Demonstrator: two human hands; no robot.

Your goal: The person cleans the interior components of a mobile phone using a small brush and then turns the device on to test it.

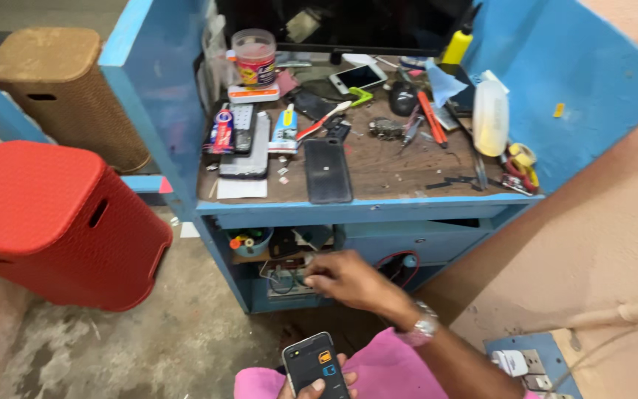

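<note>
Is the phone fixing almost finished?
Hard to say. A dark phone lies face down on the workbench among tools. The left hand holds a lit phone. The right hand reaches into the lower shelf of wires; what it touches is hidden.
</note>
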